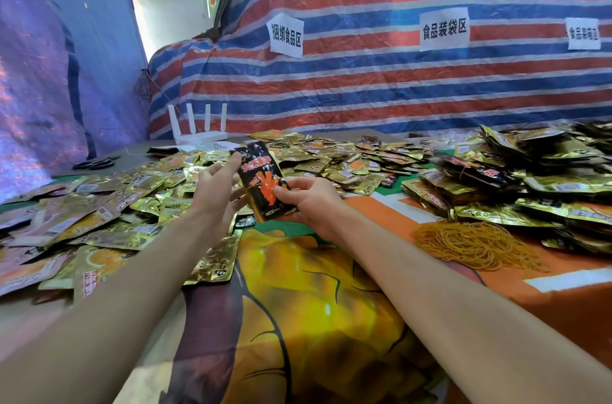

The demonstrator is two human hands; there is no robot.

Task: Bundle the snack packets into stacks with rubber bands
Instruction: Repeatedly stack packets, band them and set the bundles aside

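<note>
The step in hand looks like squaring up a black stack [265,185] of packets before a band goes on. The right hand [309,203] pinches its lower end, thumb on the printed face and fingers behind. The left hand [215,191] is spread, with straight fingertips touching the upper left edge. The stack is held tilted above the surface [314,287], beside the loose packets [99,205] on the left and well apart from the rubber bands [477,244] on the right.

To do this well, I judge the left palm should tap the long edges flush while the right pinch holds firm. Glossy foil probably slides, and 1 slipped packet would skew the bundle. A band is best stretched wide and set across the middle.

The packets are flat rectangular pouches, shiny black with orange print on the front and mostly crinkled gold where they lie loose. The bands are thin tan loops in a tangled heap. How many packets the stack holds cannot be told.
</note>
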